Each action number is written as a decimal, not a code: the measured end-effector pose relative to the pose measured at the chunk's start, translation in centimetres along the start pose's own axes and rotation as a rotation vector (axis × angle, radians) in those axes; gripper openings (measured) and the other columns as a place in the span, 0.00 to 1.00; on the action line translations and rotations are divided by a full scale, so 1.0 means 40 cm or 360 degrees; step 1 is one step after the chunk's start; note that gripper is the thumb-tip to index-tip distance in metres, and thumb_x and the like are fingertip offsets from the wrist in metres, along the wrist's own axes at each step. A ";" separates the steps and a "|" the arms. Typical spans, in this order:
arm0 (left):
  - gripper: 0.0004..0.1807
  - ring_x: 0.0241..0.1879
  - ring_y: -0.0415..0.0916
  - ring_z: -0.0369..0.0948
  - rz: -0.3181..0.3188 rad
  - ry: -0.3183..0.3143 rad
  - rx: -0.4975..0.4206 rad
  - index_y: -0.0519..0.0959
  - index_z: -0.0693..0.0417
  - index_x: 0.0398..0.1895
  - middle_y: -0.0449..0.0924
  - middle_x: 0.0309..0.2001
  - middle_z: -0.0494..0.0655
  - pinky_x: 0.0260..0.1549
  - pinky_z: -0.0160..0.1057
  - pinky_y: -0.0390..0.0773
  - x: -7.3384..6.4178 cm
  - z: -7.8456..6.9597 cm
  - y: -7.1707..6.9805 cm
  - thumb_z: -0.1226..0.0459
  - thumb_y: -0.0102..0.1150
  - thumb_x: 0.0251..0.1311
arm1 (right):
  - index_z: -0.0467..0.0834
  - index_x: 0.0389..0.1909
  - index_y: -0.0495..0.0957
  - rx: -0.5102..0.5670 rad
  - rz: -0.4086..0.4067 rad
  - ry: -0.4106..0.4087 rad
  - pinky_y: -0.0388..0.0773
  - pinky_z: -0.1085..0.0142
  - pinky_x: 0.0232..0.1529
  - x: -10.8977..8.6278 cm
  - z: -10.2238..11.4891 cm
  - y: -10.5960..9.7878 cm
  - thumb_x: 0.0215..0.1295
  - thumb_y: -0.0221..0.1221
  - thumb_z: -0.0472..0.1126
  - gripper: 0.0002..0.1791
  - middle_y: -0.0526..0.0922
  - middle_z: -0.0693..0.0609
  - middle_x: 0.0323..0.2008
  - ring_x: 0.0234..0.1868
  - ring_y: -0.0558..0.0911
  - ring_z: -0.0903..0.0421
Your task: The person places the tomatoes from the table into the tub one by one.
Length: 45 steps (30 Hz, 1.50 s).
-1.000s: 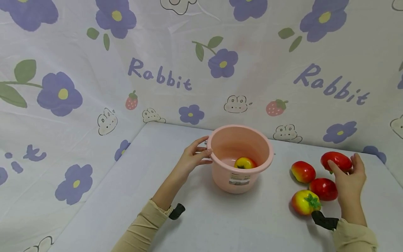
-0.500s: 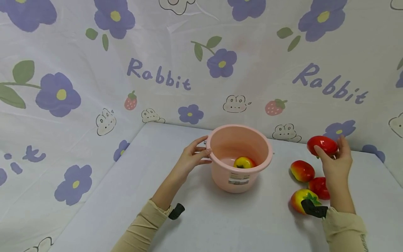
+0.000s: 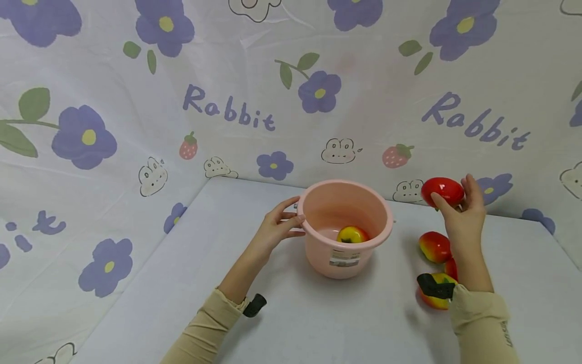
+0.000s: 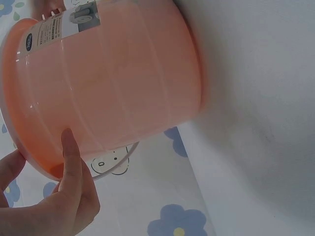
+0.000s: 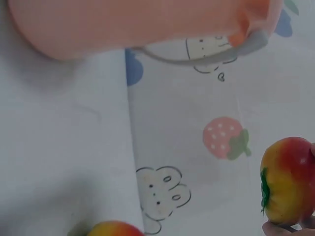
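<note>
A pink plastic bucket (image 3: pixel 318 241) stands mid-table with one yellow-red fruit (image 3: pixel 352 235) inside. My left hand (image 3: pixel 278 228) grips its left rim, thumb on the outer wall (image 4: pixel 113 83), fingers (image 4: pixel 71 162) curled at the lip. My right hand (image 3: pixel 460 215) is raised to the right of the bucket and holds a red fruit (image 3: pixel 442 190) between thumb and fingers; the right wrist view shows that fruit (image 5: pixel 288 179) at its right edge, with the bucket (image 5: pixel 123 24) above. Three more fruits lie on the table below that hand: one red-yellow (image 3: pixel 434 246), one red (image 3: pixel 450 268), one yellow-red (image 3: pixel 434 299), partly hidden by my wrist.
The table (image 3: pixel 318 323) is covered in a pale cloth. A flower-and-rabbit printed sheet (image 3: pixel 227 101) hangs close behind and at the left. The bucket's thin wire handle (image 4: pixel 115 164) hangs down its back side. Open tabletop lies in front of the bucket.
My right hand has lifted the red fruit off the table and carried it up and left toward the bucket. The left hand and bucket have stayed put.
</note>
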State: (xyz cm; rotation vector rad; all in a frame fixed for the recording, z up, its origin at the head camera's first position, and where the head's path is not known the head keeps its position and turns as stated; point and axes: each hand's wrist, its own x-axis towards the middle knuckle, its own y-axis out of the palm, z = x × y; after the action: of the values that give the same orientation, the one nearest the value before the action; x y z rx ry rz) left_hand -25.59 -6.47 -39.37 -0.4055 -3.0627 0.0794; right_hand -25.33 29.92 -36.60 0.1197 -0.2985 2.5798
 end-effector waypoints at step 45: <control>0.29 0.45 0.83 0.42 0.0012 -0.0019 0.0024 0.64 0.44 0.71 0.74 0.57 0.61 0.52 0.45 0.83 0.000 -0.007 0.000 0.62 0.57 0.67 | 0.59 0.76 0.53 0.0160 0.0371 -0.0509 0.67 0.55 0.72 -0.062 0.206 0.249 0.63 0.63 0.41 0.43 0.58 0.56 0.76 0.74 0.63 0.49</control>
State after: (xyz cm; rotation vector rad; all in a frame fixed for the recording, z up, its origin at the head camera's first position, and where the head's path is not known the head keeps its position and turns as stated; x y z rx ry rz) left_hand -25.57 -6.45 -39.10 -0.4176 -3.0707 0.1055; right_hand -28.21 18.43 -30.83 0.5688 -0.3142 2.8032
